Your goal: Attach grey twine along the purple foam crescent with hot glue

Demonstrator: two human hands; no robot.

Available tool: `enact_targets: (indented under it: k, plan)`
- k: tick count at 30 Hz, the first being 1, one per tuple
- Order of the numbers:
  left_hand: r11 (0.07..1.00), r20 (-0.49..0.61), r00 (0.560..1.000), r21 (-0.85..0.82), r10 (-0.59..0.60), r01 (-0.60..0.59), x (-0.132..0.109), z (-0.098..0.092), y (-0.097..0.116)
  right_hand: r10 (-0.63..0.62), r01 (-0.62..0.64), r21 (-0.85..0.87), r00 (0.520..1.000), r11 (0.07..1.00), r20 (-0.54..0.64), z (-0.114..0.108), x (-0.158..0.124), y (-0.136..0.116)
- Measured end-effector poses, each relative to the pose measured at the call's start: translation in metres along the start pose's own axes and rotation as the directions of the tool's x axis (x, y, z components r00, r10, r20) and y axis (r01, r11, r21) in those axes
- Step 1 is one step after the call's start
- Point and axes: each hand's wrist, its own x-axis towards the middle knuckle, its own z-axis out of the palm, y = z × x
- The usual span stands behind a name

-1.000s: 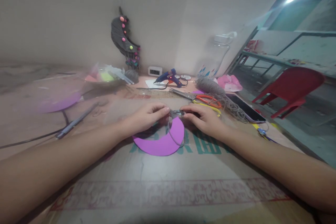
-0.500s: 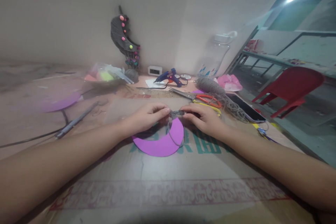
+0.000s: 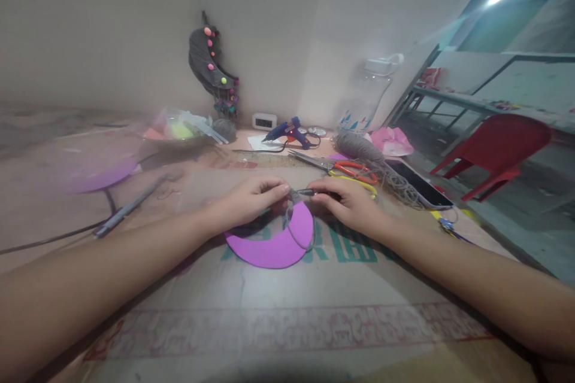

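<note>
In the right hand [image 3: 348,203], the small tool [image 3: 306,192] — wider earlier — looks narrower.

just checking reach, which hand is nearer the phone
Right. The right hand is left of the phone; the left hand is farther left, beyond the right one.

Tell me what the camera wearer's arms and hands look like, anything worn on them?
The left hand and right hand are bare, without gloves. Both forearms are uncovered as far as the view reaches; no sleeve, watch or bracelet shows.
</note>
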Motion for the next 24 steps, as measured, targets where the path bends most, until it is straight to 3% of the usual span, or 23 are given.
enact_targets:
  k: [10,24]
  plan:
    - [0.999,-0.002,1.0,-0.032,-0.006,0.006,0.0013,-0.0001,-0.0012,0.079,-0.077,0.064,0.996,0.995,-0.034,-0.0015,0.0009,-0.0059]
    - [1.0,-0.013,1.0,-0.012,0.012,-0.012,0.0013,0.0001,-0.0004,0.027,-0.027,0.015,0.999,1.0,-0.02,0.0005,0.0008,-0.0015]
